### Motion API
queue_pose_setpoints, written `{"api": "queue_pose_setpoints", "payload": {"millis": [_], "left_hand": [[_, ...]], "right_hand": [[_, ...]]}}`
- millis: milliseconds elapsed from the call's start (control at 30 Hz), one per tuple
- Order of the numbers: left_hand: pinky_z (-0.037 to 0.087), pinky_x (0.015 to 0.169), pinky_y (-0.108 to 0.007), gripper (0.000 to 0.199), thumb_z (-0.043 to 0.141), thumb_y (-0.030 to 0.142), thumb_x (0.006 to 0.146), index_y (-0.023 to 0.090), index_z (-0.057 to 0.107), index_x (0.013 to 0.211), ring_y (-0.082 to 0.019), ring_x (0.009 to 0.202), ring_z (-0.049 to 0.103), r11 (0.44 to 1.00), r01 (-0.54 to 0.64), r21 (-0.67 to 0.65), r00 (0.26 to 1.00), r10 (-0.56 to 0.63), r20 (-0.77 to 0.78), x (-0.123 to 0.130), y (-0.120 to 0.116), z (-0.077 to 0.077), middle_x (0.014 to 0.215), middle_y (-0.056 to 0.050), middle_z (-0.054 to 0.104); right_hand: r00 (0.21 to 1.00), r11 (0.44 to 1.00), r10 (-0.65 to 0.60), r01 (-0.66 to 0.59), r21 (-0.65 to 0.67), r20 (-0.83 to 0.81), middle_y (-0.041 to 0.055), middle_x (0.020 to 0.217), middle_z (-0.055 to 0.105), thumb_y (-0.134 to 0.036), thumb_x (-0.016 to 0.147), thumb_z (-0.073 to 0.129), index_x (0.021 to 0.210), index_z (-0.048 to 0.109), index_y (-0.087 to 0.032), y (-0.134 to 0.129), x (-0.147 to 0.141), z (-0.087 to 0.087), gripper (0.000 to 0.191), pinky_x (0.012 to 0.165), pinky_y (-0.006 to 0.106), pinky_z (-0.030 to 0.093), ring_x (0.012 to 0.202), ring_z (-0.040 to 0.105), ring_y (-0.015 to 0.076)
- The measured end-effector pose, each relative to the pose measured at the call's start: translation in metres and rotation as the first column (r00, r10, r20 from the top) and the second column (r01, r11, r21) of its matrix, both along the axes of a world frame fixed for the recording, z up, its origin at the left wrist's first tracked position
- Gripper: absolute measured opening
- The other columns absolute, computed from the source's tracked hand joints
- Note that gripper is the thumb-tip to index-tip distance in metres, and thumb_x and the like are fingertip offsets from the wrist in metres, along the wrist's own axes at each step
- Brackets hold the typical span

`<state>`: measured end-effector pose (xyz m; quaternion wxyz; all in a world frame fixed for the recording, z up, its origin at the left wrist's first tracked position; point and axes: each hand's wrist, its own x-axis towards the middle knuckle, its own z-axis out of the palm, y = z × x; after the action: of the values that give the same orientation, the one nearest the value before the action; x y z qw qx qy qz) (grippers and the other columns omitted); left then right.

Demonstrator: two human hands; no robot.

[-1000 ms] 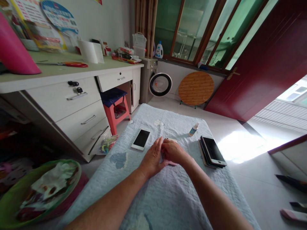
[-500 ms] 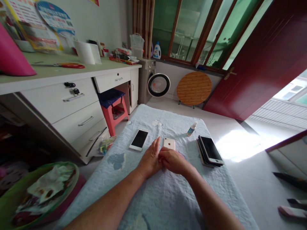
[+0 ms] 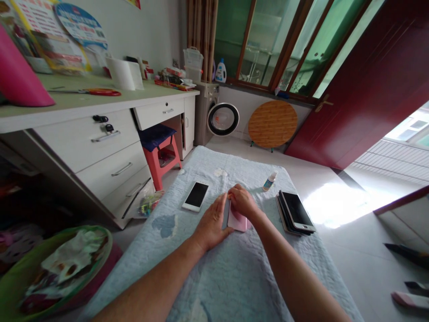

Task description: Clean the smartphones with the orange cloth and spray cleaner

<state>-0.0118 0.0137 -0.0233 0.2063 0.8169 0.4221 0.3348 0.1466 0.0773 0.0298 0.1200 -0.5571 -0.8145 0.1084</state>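
A pink phone (image 3: 237, 222) lies back up on the blue quilted cloth (image 3: 214, 286). My left hand (image 3: 212, 222) rests along its left side, fingers stretched out and thumb near the lower corner. Over the phone's upper part, my right hand (image 3: 244, 201) is closed, fingertips near the top left corner; what they hold, if anything, is hidden. A white phone with a dark screen (image 3: 196, 195) lies to the left. To the right stands a small spray bottle (image 3: 269, 181), with a stack of phones (image 3: 295, 210) beyond it.
At the left are a desk with drawers (image 3: 90, 150), a red stool (image 3: 163, 156) and a green-rimmed bin (image 3: 107, 250) full of waste. A washing machine (image 3: 205, 105) with its door open and a round wooden board (image 3: 273, 124) stand behind the cloth.
My right hand has moved up to the phone's top end, uncovering its lower part. My left hand remains beside the phone, its thumb now further out to the right.
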Motion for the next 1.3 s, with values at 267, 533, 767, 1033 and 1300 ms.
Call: {"api": "queue_pose_setpoints", "payload": {"millis": [267,533,767,1033,1300], "left_hand": [[0.030,0.111,-0.054,0.094,0.067,0.035,0.077,0.019,0.008,0.149,-0.033,0.140,0.028,1.000,0.013,0.009,0.999,-0.013,-0.049,-0.001,0.000,-0.002,0.151,-0.020,0.029],[0.033,0.110,-0.050,0.076,0.063,0.039,0.079,0.015,0.029,0.142,-0.032,0.133,0.039,0.999,0.005,0.041,0.995,-0.001,-0.103,-0.002,0.000,0.002,0.143,-0.019,0.042],[0.035,0.108,-0.045,0.054,0.065,0.038,0.079,0.018,0.051,0.127,-0.028,0.125,0.047,0.999,0.025,-0.019,0.986,-0.028,-0.166,-0.001,-0.002,0.013,0.132,-0.011,0.055],[0.036,0.104,-0.044,0.048,0.065,0.037,0.080,0.023,0.054,0.124,-0.027,0.117,0.049,0.997,0.064,-0.042,0.992,-0.068,-0.109,-0.001,-0.004,0.023,0.125,-0.006,0.060],[0.040,0.100,-0.043,0.056,0.068,0.039,0.077,0.020,0.051,0.126,-0.028,0.113,0.051,0.998,0.033,-0.057,0.993,-0.039,-0.107,0.000,-0.004,0.023,0.120,-0.008,0.060]], "right_hand": [[0.995,0.997,-0.080,0.079,-0.010,-0.056,0.0047,0.094,0.058,-0.013,0.085,0.046,0.086,0.063,-0.017,-0.021,0.013,-0.003,0.018,0.074,0.021,0.038,0.081,0.055,0.0124],[0.979,0.965,0.096,-0.136,-0.225,-0.180,0.0014,0.091,0.056,-0.011,0.077,0.053,0.082,0.064,-0.017,-0.067,0.023,0.012,0.014,0.069,0.020,0.038,0.072,0.054,0.0094],[0.989,0.968,0.034,-0.068,-0.242,-0.144,0.0030,0.089,0.056,-0.010,0.077,0.052,0.085,0.065,-0.016,-0.061,0.031,0.013,0.017,0.069,0.021,0.038,0.073,0.054,0.0109],[0.986,0.987,-0.153,0.150,-0.051,-0.061,0.0043,0.092,0.057,-0.013,0.082,0.048,0.092,0.066,-0.017,-0.015,0.026,-0.004,0.021,0.074,0.023,0.038,0.083,0.056,0.0138],[0.972,0.973,-0.232,0.232,-0.009,-0.035,0.0042,0.094,0.057,-0.017,0.087,0.045,0.095,0.065,-0.020,-0.008,0.008,-0.004,0.022,0.070,0.023,0.037,0.078,0.055,0.0128]]}}
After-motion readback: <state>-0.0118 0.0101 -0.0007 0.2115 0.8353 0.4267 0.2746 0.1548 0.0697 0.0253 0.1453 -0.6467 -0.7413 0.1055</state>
